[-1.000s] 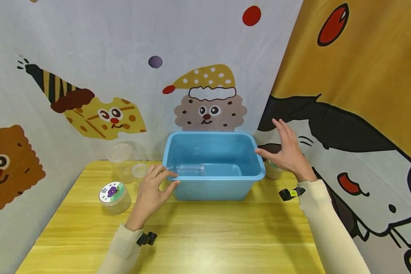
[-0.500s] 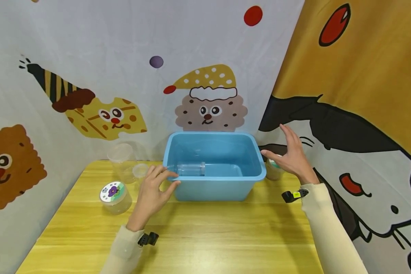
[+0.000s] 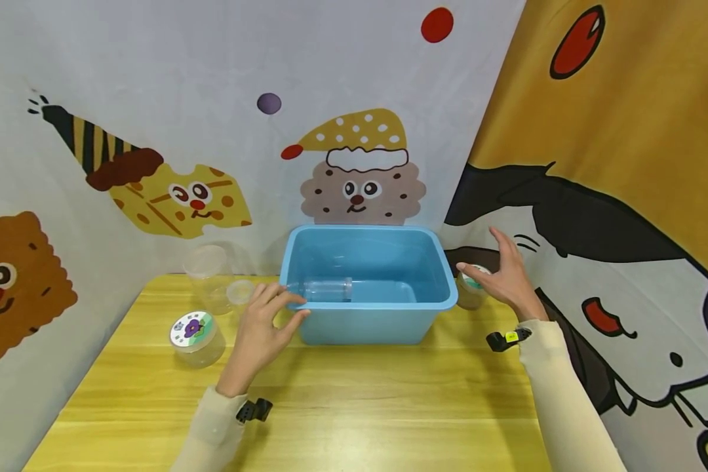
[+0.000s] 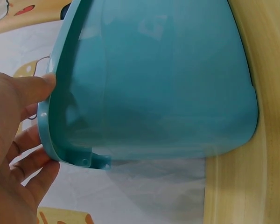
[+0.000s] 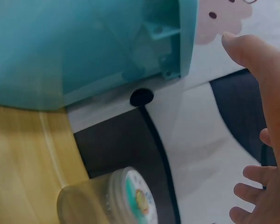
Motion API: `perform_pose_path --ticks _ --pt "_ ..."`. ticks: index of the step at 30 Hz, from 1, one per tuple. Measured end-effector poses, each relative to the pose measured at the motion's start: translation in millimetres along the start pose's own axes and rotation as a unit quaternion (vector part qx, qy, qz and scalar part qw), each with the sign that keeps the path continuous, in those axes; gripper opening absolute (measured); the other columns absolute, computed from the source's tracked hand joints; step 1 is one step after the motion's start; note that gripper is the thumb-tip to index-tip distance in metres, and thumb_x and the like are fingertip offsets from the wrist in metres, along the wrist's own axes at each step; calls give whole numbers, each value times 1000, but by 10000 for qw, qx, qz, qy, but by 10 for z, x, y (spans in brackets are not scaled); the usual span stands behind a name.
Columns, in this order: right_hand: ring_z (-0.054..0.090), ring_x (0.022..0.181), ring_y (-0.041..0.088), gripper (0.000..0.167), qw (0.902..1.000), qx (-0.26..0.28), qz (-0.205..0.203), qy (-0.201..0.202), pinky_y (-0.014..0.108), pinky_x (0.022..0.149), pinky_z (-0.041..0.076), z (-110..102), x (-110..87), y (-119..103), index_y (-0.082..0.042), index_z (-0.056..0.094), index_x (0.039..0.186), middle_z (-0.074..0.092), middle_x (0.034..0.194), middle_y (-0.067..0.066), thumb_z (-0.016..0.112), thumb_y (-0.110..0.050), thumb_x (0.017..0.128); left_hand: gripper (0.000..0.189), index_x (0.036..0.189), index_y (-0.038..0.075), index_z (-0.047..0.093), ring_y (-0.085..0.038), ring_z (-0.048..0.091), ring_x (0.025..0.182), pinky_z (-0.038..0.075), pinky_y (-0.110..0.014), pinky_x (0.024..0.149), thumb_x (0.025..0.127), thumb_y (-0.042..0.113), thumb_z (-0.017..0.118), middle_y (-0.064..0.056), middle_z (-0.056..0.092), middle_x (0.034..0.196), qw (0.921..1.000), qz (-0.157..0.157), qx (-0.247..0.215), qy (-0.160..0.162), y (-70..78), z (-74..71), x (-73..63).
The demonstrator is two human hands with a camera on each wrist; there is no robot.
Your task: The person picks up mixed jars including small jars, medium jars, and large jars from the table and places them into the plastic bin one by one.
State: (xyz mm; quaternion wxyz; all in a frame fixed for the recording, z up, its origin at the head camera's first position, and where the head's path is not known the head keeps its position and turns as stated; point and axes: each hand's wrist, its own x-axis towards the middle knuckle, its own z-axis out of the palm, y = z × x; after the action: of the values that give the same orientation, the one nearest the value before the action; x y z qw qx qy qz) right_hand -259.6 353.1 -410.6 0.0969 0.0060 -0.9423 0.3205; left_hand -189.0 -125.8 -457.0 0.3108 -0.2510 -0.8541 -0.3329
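A light blue plastic tub (image 3: 360,328) stands on the wooden table, with a clear cylindrical jar (image 3: 327,290) lying on its side inside. My left hand (image 3: 261,334) grips the tub's rim at the near left corner; in the left wrist view its thumb (image 4: 37,88) lies on the near side of the rim and the fingers on the other. Fingers spread, my right hand (image 3: 510,282) hovers right of the tub, touching nothing. Below it stands a small clear jar (image 3: 471,293) with a green and white lid, partly hidden by the hand in the head view.
On the left stand a tall clear container (image 3: 212,288), a small clear one (image 3: 241,292) partly behind my left hand, and a round jar (image 3: 197,341) with a purple flower on its lid. A printed cloth (image 3: 212,65) hangs close behind the table (image 3: 354,400).
My right hand has moved away from the tub to the right and slightly down, uncovering more of the jar's lid. The left hand stays on the rim, and the tub has not moved.
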Motion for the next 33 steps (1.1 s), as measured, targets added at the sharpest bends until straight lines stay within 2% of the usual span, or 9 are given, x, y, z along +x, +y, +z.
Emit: perform_pose_path --ticks 10,15,26,33 --pt "9 156 52 113 9987 159 488 -59 80 112 19 115 9 270 -28 -1 167 -1 173 17 70 -66 88 20 99 16 76 -18 48 86 43 -35 75 83 22 87 0 67 94 10000 -43 -13 5 -7 -7 -7" --pt "16 154 53 114 9972 339 660 -117 77 113 23 182 16 385 -24 -3 166 1 173 18 68 -67 88 20 98 17 76 -17 48 85 42 -34 74 82 22 88 1 66 94 10000 -43 4 3 -4 -9 -9" --pt "20 152 53 118 9941 663 851 -123 74 113 27 255 19 558 -20 -5 166 4 172 21 71 -64 88 18 100 16 77 -17 49 86 43 -34 76 86 25 85 2 65 94 9998 -148 -36 -124 -3 -17 2" --pt "22 151 52 120 9908 740 1115 -195 72 113 29 311 22 674 -17 -5 166 5 171 25 72 -64 87 19 100 16 77 -16 47 85 42 -33 74 86 26 85 3 64 94 9997 -167 -26 -147 -3 -17 6"
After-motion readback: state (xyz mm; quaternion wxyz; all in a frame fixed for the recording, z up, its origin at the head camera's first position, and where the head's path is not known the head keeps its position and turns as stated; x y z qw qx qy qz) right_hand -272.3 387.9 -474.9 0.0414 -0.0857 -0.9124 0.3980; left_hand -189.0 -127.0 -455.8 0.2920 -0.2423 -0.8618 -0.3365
